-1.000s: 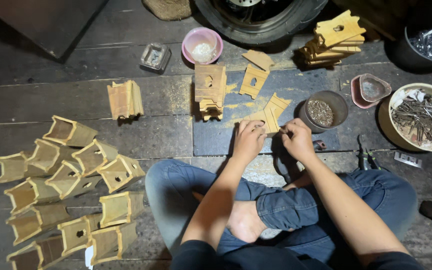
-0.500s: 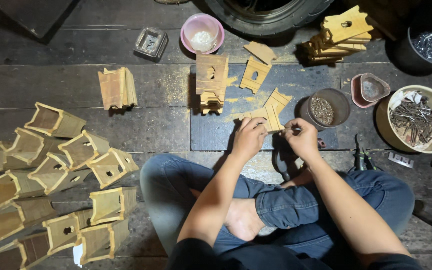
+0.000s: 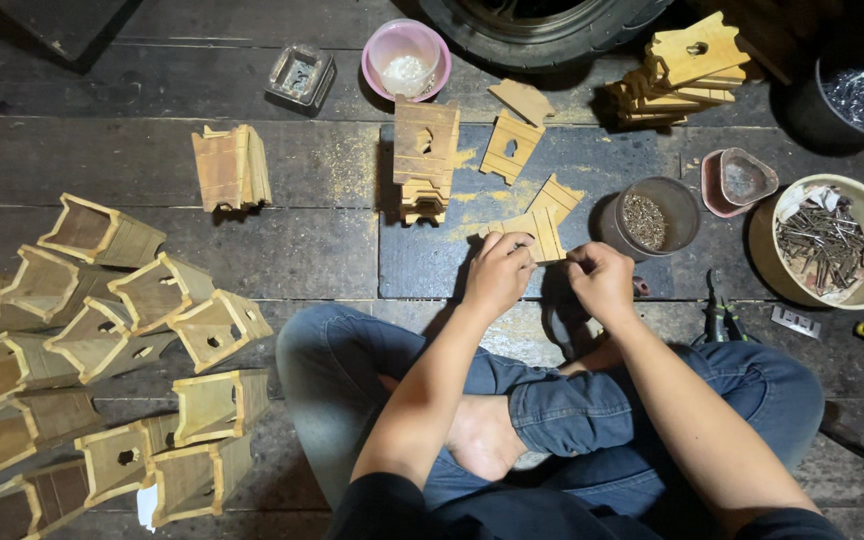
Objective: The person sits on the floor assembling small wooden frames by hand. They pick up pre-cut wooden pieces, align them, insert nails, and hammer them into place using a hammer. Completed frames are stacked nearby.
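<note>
Left hand (image 3: 499, 272) gripping wooden piece (image 3: 540, 225), right hand (image 3: 602, 281) beside, dark floorboards (image 3: 332, 240)

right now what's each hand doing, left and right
Left hand: closed on the wooden panel, fingers curled over its near edge.
Right hand: fingers pinched shut beside that panel; whether it grips anything cannot be told.

Dim overhead light, dark corners, short shadows; sharp centre, edges perhaps slightly soft.
</note>
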